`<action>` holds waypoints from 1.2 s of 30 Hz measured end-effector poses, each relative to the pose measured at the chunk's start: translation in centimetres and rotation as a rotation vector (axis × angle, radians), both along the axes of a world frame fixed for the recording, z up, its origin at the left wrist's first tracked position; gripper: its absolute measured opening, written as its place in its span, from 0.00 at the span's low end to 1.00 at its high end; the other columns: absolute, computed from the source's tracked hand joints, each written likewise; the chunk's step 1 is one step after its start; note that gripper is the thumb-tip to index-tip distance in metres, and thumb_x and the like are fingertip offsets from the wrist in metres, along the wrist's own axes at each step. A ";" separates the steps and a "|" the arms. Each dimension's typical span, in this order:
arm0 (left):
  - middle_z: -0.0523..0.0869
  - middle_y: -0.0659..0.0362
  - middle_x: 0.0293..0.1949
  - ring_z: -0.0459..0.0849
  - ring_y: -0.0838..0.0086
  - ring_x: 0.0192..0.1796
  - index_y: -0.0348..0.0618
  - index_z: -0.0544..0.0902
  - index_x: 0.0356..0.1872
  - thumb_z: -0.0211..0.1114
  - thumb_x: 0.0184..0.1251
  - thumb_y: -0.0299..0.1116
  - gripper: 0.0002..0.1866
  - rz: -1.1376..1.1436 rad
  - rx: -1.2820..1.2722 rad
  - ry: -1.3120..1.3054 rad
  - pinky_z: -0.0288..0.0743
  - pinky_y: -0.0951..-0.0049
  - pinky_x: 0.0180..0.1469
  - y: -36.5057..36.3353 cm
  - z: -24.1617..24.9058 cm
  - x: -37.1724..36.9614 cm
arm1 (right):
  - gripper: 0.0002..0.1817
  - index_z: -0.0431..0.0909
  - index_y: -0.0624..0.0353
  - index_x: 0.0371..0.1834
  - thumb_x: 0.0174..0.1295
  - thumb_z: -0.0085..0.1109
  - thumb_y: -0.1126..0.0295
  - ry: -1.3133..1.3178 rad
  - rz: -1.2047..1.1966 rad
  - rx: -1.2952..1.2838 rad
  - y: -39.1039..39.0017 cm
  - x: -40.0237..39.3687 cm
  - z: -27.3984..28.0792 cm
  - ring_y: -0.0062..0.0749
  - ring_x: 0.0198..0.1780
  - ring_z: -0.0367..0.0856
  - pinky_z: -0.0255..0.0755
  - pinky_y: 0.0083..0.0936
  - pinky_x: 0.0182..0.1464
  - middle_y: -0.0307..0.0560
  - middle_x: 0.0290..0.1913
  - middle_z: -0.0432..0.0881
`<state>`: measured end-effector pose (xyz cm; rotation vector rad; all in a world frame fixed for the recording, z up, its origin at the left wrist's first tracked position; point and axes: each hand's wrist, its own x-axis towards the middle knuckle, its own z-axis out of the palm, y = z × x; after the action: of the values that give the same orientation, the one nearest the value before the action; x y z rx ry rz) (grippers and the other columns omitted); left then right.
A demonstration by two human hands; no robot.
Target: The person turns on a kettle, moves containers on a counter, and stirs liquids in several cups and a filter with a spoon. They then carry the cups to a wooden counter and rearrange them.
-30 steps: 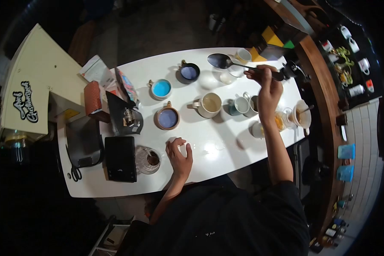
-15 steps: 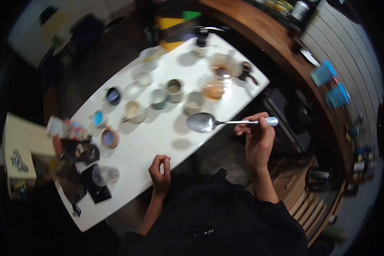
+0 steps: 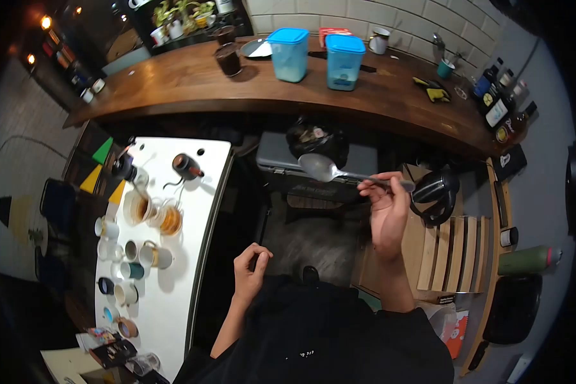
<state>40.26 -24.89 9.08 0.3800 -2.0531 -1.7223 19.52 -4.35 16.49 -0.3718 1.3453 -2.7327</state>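
Note:
A large metal spoon (image 3: 318,168) is held by its handle between the thumb and fingers of my right hand (image 3: 388,214), with its bowl pointing left. Behind the spoon's bowl is a black plastic bag (image 3: 326,137) on a dark grey chest (image 3: 275,151). My left hand (image 3: 253,265) hovers above the floor, to the right of the white table (image 3: 179,281); its fingers are curled and nothing shows in them. On that table stand a glass server with amber liquid (image 3: 170,220), a dripper (image 3: 136,208) and several cups, among them a white cup (image 3: 127,294).
A curved wooden counter (image 3: 192,77) runs across the back, bearing blue-lidded containers (image 3: 289,57), dark glasses (image 3: 228,61) and several bottles (image 3: 498,112). At the right are a black kettle (image 3: 434,195) and a slatted wooden rack (image 3: 454,256).
The view has turned right, so the white table now lies at the left and the counter spans the top. The spoon remains in my right hand; my left hand stays curled.

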 end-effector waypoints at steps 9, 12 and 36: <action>0.80 0.62 0.32 0.72 0.83 0.32 0.34 0.81 0.34 0.60 0.75 0.29 0.10 -0.140 0.140 -0.051 0.63 0.80 0.35 -1.9 -1.9 -10.7 | 0.17 0.73 0.66 0.50 0.82 0.44 0.60 0.285 -0.391 0.077 5.1 -15.4 4.0 0.40 0.47 0.87 0.80 0.29 0.54 0.60 0.43 0.85; 0.78 0.63 0.31 0.71 0.83 0.31 0.34 0.81 0.33 0.60 0.75 0.28 0.09 -0.178 0.114 -0.036 0.63 0.80 0.34 -3.7 -2.5 -15.4 | 0.19 0.73 0.71 0.49 0.81 0.45 0.60 0.381 -0.520 0.231 4.7 -23.3 7.7 0.41 0.46 0.88 0.81 0.32 0.55 0.60 0.43 0.85; 0.78 0.62 0.28 0.71 0.82 0.31 0.36 0.76 0.29 0.59 0.74 0.27 0.11 0.014 0.126 -0.047 0.63 0.79 0.35 -3.8 -0.3 -29.6 | 0.13 0.81 0.69 0.42 0.71 0.52 0.68 0.822 -0.802 1.380 -5.7 -60.5 8.5 0.64 0.40 0.86 0.80 0.52 0.44 0.67 0.34 0.85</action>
<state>10.68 -28.73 8.74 0.4775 -1.9740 -1.8565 -40.99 -10.03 24.96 -0.9204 3.6323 -1.0968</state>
